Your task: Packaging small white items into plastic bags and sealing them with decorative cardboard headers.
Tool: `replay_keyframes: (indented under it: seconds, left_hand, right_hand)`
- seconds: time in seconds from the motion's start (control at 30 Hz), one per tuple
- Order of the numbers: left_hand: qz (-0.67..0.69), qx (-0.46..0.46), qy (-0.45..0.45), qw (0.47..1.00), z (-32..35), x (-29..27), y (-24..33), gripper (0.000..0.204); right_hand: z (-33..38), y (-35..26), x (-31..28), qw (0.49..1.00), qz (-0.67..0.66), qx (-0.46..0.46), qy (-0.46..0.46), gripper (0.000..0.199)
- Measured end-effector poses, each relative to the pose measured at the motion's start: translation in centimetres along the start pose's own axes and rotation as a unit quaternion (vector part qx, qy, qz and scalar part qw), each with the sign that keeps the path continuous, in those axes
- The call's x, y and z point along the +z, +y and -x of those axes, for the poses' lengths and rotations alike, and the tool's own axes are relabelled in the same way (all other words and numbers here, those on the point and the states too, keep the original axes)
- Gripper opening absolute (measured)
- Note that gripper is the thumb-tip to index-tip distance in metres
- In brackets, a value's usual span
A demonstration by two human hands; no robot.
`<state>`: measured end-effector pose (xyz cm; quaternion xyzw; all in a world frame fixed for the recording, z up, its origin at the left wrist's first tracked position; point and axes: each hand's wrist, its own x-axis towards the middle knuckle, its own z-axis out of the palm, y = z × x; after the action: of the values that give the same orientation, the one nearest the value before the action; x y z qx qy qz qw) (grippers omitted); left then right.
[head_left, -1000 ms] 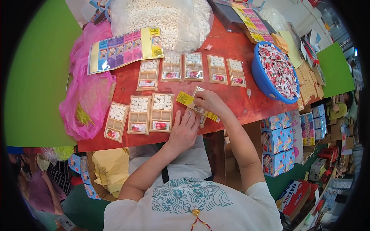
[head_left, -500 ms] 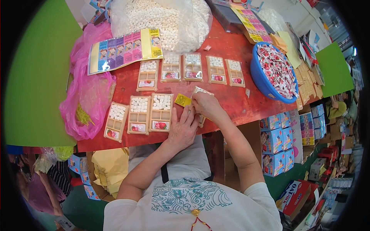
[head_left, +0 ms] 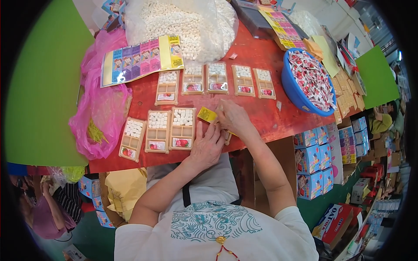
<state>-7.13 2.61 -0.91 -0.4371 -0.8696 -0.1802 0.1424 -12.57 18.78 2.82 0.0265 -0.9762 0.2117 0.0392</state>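
My left hand (head_left: 207,145) lies palm down over a tan compartment tray (head_left: 228,138), its fingers stretched out. Only a lower corner of that tray shows beside the hand. My right hand (head_left: 234,118) bends over the tray's upper part with fingers drawn together; whatever they grip is hidden. A small yellow printed card (head_left: 207,114) sticks out to the left between the fingertips of both hands. Left of my hands stand three similar trays (head_left: 181,131), with white marshmallow-like pieces on top, divided cells, and a red-and-white sachet below.
More filled trays (head_left: 217,78) line up farther back. Behind them are a big clear bag of white pieces (head_left: 174,30) and a sheet of colourful cards (head_left: 141,58). A blue basin (head_left: 305,100) of sachets stands right; a pink plastic bag (head_left: 93,126) lies left.
My right hand has moved slightly and now covers the white upper end of the tray, which showed before. My left hand stays nearly in place.
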Motion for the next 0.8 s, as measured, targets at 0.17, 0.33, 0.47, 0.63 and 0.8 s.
replay_keyframes:
  seconds: [0.17, 0.33, 0.47, 0.63, 0.8]
  left_hand:
    - [-0.003, 0.005, -0.005, 1.000, 0.0, -0.4, 0.1, 0.043]
    - [-0.016, 0.005, -0.032, 0.999, -0.1, -0.3, -0.2, 0.044]
    - [-0.011, 0.037, -0.001, 0.999, -0.8, 0.0, -0.5, 0.042]
    - [-0.006, 0.048, -0.011, 0.999, -0.7, -0.1, -1.0, 0.037]
    - [-0.022, 0.050, -0.019, 0.998, -0.8, -0.2, -0.8, 0.038]
  right_hand:
    - [0.8, 1.7, -2.7, 0.982, -0.050, 0.004, 0.182, 0.031]
    - [5.5, 0.6, -2.4, 0.985, 0.027, -0.104, 0.134, 0.029]
    - [7.9, 0.7, 0.2, 0.979, 0.102, -0.134, 0.117, 0.032]
    - [8.0, 1.6, 0.0, 0.977, 0.111, -0.100, 0.152, 0.023]
    - [5.0, 3.3, -1.1, 0.971, 0.069, -0.021, 0.230, 0.012]
